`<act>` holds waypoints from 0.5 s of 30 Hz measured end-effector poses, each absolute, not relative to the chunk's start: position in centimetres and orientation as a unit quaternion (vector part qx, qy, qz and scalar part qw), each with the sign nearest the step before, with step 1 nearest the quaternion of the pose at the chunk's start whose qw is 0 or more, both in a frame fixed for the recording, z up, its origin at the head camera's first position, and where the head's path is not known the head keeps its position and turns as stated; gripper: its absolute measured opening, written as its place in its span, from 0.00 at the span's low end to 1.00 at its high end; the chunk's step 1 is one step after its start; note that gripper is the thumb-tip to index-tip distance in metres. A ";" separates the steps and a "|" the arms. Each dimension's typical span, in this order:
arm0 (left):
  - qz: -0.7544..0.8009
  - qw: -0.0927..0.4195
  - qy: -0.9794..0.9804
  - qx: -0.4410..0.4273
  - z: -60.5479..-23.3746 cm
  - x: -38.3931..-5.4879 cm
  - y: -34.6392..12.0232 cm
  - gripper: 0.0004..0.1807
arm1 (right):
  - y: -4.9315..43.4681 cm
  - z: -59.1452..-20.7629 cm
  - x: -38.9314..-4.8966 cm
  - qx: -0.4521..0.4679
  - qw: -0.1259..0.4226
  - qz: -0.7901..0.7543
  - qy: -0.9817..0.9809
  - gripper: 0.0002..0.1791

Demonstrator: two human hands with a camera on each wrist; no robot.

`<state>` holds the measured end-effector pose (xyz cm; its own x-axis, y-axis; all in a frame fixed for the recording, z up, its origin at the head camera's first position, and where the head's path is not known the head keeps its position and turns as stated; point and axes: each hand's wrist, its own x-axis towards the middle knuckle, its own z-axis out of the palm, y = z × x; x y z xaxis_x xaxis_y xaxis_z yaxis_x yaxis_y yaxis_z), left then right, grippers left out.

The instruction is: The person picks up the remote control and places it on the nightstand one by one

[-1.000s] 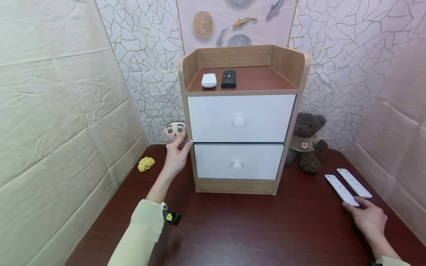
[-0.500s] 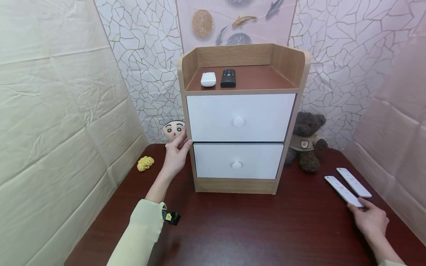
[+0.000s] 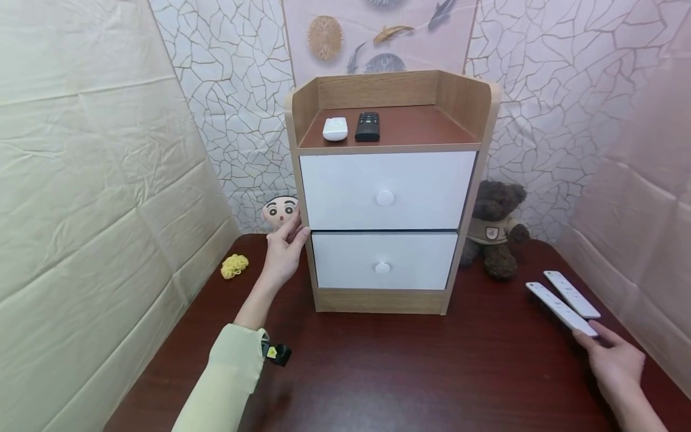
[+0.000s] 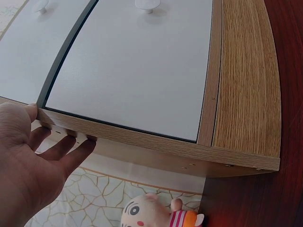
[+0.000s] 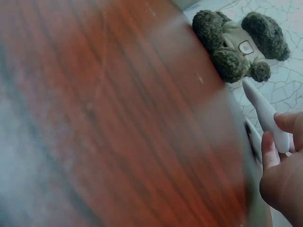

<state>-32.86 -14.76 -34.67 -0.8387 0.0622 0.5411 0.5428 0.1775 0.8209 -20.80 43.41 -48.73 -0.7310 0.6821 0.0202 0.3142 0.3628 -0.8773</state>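
Note:
My left hand (image 3: 282, 255) rests against the left side of a small two-drawer cabinet (image 3: 378, 301), thumb at the front edge. In the left wrist view, its fingertips touch the cabinet's side panel (image 4: 142, 153). Both white drawers, the upper (image 3: 345, 192) and the lower (image 3: 345, 264), are closed. At the right, my right hand (image 3: 617, 366) pinches the near end of a long white remote (image 3: 561, 309) between thumb and fingers. This remote points toward the back and slants in the right wrist view (image 5: 261, 111). Just beyond it lies a second white remote (image 3: 572, 295).
A white remote (image 3: 335, 129) and a black remote (image 3: 367, 127) lie on the cabinet top. Behind it stand a brown teddy bear (image 3: 498, 231) at right and a cartoon doll (image 3: 279, 211) at left. A yellow clump of yarn (image 3: 234, 266) lies on the dark table (image 3: 378, 372).
My right hand has moved slightly to the right, and the near end of the pinched remote has swung right with it. The left hand keeps its place on the cabinet.

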 end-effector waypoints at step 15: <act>-0.609 0.201 -0.740 -0.204 -34.5 -32.7 -14.7 0.30 | 42.9 -44.6 -18.4 -0.259 0.271 0.600 -0.707 0.23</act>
<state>-32.73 -14.71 -34.54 -0.8361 0.0572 0.5455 0.5464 0.1749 0.8191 -18.35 42.88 -44.63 -0.7195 0.6907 0.0721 0.0418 0.1467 -0.9883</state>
